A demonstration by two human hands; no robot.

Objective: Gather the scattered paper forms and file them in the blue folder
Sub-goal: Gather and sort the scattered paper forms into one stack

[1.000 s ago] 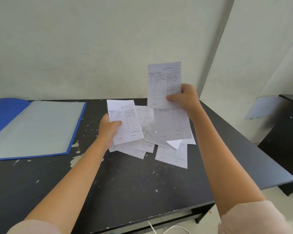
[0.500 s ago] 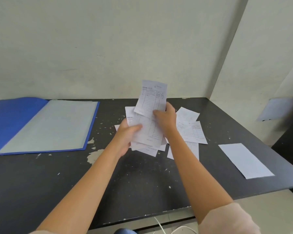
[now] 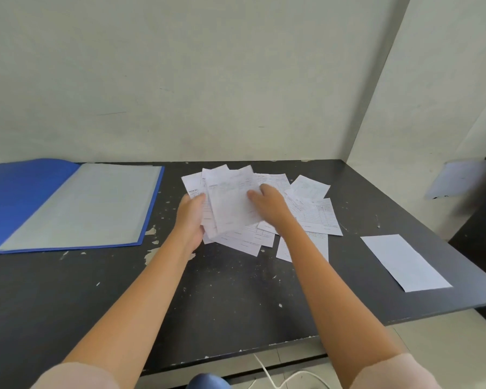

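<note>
A pale wall stands behind a black table whose top is speckled with chips and scuffs. At the table's far left the blue folder lies open and flat, its blue cover spread to the left and a grey-white inner page facing up on the right. It is well apart from the papers.

The loose forms lie overlapping in a heap at the far middle of the table, fanned out toward the right. Above the left part of that heap is the bundle of forms, held between both hands, tilted and a little blurred. A single sheet with no print showing lies by itself near the table's right edge, apart from the heap.

The left hand grips the bundle from its left side, palm beneath and thumb over the top edge. The right hand has its thumb on the top sheet. Its other fingers are blurred at the sheet's right edge, so I cannot tell whether it pinches or only presses.

A white cable curls on the floor below the table's near edge
</note>
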